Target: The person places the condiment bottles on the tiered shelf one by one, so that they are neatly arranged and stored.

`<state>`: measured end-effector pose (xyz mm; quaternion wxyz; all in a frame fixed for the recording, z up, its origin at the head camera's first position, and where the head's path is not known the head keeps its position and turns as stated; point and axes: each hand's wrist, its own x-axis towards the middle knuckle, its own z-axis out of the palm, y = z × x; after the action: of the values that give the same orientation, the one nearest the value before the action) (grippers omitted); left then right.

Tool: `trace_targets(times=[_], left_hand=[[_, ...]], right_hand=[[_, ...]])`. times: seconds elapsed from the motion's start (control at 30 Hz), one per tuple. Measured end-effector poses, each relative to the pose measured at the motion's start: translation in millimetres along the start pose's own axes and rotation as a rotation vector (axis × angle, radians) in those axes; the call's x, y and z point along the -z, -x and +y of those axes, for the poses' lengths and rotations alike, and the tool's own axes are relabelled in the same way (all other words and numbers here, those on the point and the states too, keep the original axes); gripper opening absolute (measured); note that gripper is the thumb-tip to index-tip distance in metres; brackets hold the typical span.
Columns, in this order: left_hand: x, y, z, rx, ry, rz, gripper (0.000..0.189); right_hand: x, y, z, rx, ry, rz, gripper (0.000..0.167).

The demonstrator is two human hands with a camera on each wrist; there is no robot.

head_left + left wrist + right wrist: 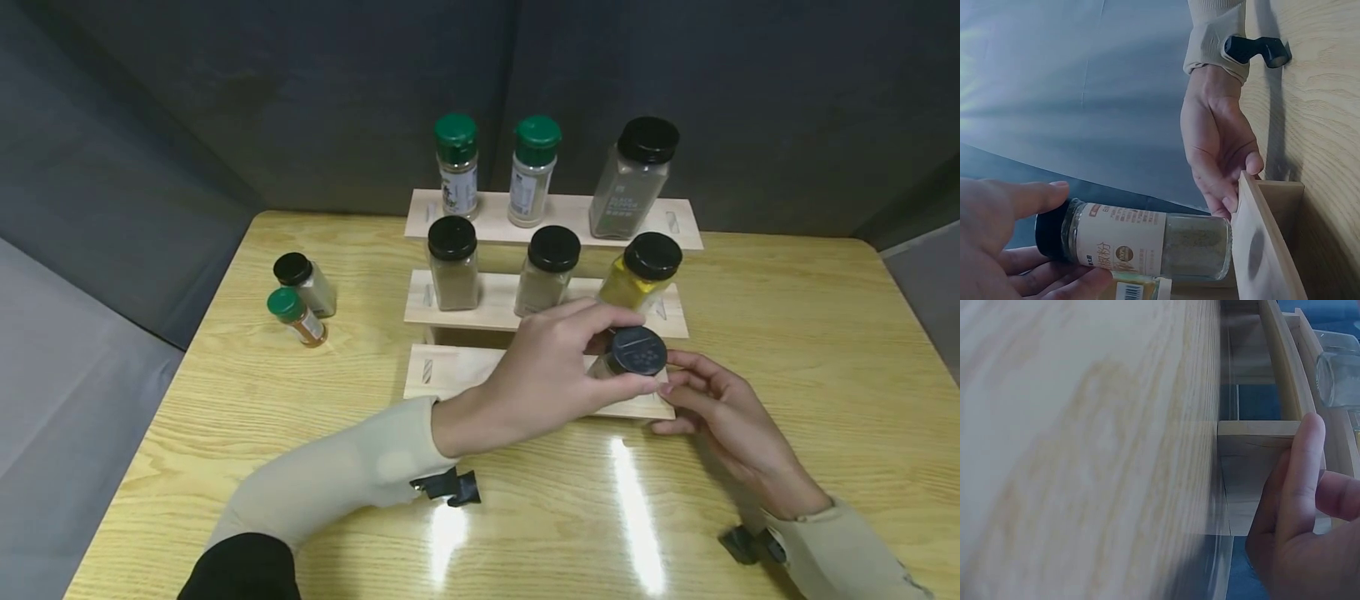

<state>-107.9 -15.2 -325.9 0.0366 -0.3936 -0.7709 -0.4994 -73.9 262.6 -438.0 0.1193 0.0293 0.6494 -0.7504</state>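
Note:
My left hand (543, 367) grips a spice jar (637, 352) by its black lid end, over the right end of the lowest shelf of a three-tier wooden spice rack (459, 368). In the left wrist view, the clear glass jar (1121, 240) shows a white label and greenish-brown powder, its base close to the shelf board (1257, 247). At that shelf's right end, my right hand (731, 421) holds the board between thumb and fingers. The right wrist view has the hand (1304, 531) at the board's end corner.
On the middle tier stand three black-lidded jars, one a yellow jar (633, 279). The top tier carries two green-capped shakers (531, 187) and a tall black pepper jar (630, 192). A black-lidded jar (315, 292) and a small green-capped jar (307, 327) stand on the table at left.

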Motion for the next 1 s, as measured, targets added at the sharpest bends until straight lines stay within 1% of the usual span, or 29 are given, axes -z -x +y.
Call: trace_targets(times=[0.3,0.57,0.8,1.0], left_hand=[[-8.5,-5.8,-6.3,-0.016,-0.052,0.011,0.056],[-13.5,-7.9,-10.1,-0.025,-0.057,0.006,0.054],[-18.9,-9.3,-13.9,-0.001,-0.055,0.008,0.054],[-22.4,-9.0,-16.2,0.007,-0.057,0.014,0.054]], right_hand=[[0.0,0.4,0.6,0.004,-0.007,-0.005,0.032],[0.2,0.4,0.9,0.009,-0.015,-0.013,0.034],[1.0,0.6,0.6,0.005,-0.019,-0.019,0.035],[1.5,-0.1,0.5,0.001,-0.023,-0.013,0.034]])
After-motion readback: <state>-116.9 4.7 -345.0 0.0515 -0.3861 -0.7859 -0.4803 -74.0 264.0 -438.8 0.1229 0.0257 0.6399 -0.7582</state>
